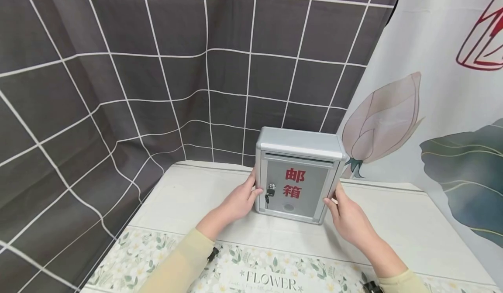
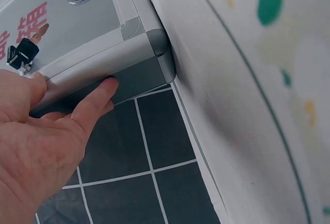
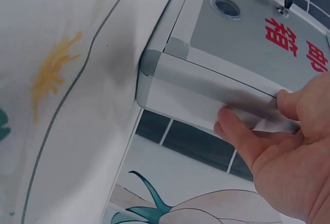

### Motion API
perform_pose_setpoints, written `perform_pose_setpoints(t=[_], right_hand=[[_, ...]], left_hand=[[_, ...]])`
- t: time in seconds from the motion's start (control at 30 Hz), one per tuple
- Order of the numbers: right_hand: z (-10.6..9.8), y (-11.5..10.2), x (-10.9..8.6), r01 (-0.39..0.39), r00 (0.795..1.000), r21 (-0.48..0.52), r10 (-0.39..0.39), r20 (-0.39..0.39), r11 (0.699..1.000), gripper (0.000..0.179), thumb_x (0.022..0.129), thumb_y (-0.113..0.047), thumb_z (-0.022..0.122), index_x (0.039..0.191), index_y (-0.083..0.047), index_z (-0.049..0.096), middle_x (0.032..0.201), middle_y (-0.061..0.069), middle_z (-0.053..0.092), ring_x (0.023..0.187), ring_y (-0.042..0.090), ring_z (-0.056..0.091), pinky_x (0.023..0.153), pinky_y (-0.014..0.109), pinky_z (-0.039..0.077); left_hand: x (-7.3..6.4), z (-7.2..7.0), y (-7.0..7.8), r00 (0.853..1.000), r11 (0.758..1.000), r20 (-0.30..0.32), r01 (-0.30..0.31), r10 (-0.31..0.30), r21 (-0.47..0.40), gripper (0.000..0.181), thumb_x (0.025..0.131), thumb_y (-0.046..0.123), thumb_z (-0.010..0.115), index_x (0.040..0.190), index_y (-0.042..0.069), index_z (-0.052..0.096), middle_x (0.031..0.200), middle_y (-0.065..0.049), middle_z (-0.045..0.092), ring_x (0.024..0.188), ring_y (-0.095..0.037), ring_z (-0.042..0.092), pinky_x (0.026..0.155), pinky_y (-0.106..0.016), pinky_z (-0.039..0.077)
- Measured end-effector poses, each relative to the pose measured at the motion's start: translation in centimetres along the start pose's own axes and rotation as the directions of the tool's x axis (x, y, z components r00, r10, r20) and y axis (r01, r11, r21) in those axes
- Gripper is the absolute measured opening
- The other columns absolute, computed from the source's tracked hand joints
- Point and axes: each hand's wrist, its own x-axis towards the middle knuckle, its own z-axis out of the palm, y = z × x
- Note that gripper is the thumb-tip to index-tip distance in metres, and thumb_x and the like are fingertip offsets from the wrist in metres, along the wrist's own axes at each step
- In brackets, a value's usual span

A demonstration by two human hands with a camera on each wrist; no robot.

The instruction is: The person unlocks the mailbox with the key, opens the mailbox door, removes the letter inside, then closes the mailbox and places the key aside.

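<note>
A silver-grey metal mailbox with red characters on its front door stands upright on the table. A slot runs across the top of its front, and a small round window sits low on the door. My left hand holds its left side, thumb at the front edge and fingers along the side wall. The lock with black-headed keys hangs close to that thumb. On the opposite side my right hand grips the box in the same way, as the right wrist view also shows.
Under the box lies a white tablecloth with a floral band and the word FLOWER near the front. A dark curtain with white grid lines hangs behind and to the left. To the right hangs a white curtain with lotus prints.
</note>
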Motion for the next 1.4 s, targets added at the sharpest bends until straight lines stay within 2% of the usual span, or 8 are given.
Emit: perform_pose_setpoints(t=[0.17,0.4,0.7,1.03,1.13,1.27,1.33,1.4], right_hand=[[-0.1,-0.3,0.0,-0.016,1.000,-0.024,0.017,0.017,1.000,0.073,0.119,-0.017,0.056,0.172,0.010,0.014,0.143,0.039,0.064,0.125,0.057,0.067,0.102,0.072,0.056],[-0.5,-0.5,0.0,-0.015,1.000,-0.045,0.015,0.009,0.999,0.071,0.119,-0.019,0.057,0.170,0.012,0.020,0.145,0.038,0.064,0.107,0.049,0.076,0.091,0.068,0.061],[-1.3,-1.3,-0.2,-0.039,0.998,-0.056,0.041,0.041,0.998,0.083,0.117,-0.029,0.062,0.169,0.017,0.016,0.146,0.039,0.063,0.114,0.050,0.076,0.100,0.072,0.058],[-3.0,-4.2,-0.9,-0.086,0.996,-0.167,0.086,-0.004,0.982,0.091,0.113,-0.043,0.068,0.168,0.016,0.027,0.142,0.034,0.068,0.111,0.049,0.076,0.086,0.070,0.061],[-3.3,-5.2,-1.4,-0.091,0.994,-0.191,0.079,-0.069,0.977,0.084,0.111,-0.043,0.071,0.164,0.012,0.039,0.135,0.030,0.073,0.107,0.049,0.076,0.079,0.069,0.062],[-3.3,-6.2,-1.8,-0.061,0.989,-0.207,0.032,-0.142,0.976,0.064,0.107,-0.037,0.077,0.147,0.009,0.057,0.121,0.027,0.078,0.099,0.047,0.077,0.073,0.067,0.063],[-2.9,-6.4,-1.9,-0.044,0.989,-0.206,0.013,-0.149,0.977,0.056,0.106,-0.035,0.078,0.138,0.008,0.062,0.117,0.026,0.079,0.098,0.046,0.078,0.075,0.066,0.064],[-2.4,-6.5,-1.8,-0.035,0.992,-0.194,0.011,-0.127,0.980,0.054,0.106,-0.035,0.078,0.136,0.008,0.063,0.116,0.025,0.079,0.100,0.045,0.078,0.078,0.065,0.065]], left_hand=[[-0.1,-0.1,0.1,1.000,1.000,-0.007,-0.007,0.007,0.001,0.079,0.120,0.033,0.049,0.181,0.017,0.000,0.176,-0.018,0.037,0.154,-0.043,0.050,0.130,-0.057,0.038],[-0.2,-0.2,0.2,1.000,1.000,-0.005,-0.009,0.009,-0.003,0.079,0.121,0.031,0.049,0.181,0.016,0.001,0.174,-0.021,0.041,0.152,-0.045,0.051,0.130,-0.058,0.039],[-0.2,-0.2,0.2,1.000,1.000,-0.006,-0.011,0.011,-0.010,0.079,0.120,0.032,0.048,0.180,0.014,0.001,0.176,-0.019,0.038,0.155,-0.043,0.048,0.131,-0.057,0.037],[-0.1,-0.1,-0.2,1.000,1.000,0.002,-0.006,0.006,-0.021,0.080,0.120,0.033,0.048,0.181,0.017,-0.002,0.178,-0.018,0.035,0.155,-0.042,0.048,0.131,-0.056,0.037],[-0.1,0.0,-0.3,1.000,1.000,0.001,-0.009,0.009,-0.022,0.080,0.121,0.033,0.048,0.181,0.016,-0.002,0.178,-0.018,0.035,0.155,-0.043,0.048,0.131,-0.057,0.037],[-0.1,0.0,-0.5,1.000,1.000,0.002,-0.006,0.006,-0.020,0.080,0.121,0.035,0.048,0.181,0.019,-0.003,0.177,-0.017,0.035,0.155,-0.042,0.049,0.131,-0.056,0.037],[0.0,-0.1,-0.4,1.000,1.000,0.004,-0.003,0.003,-0.024,0.080,0.121,0.035,0.048,0.181,0.021,-0.003,0.178,-0.015,0.035,0.155,-0.042,0.049,0.131,-0.056,0.037],[0.0,-0.1,-0.4,1.000,1.000,0.007,-0.005,0.006,-0.027,0.080,0.121,0.035,0.047,0.181,0.022,-0.004,0.179,-0.015,0.033,0.155,-0.041,0.048,0.131,-0.056,0.037]])
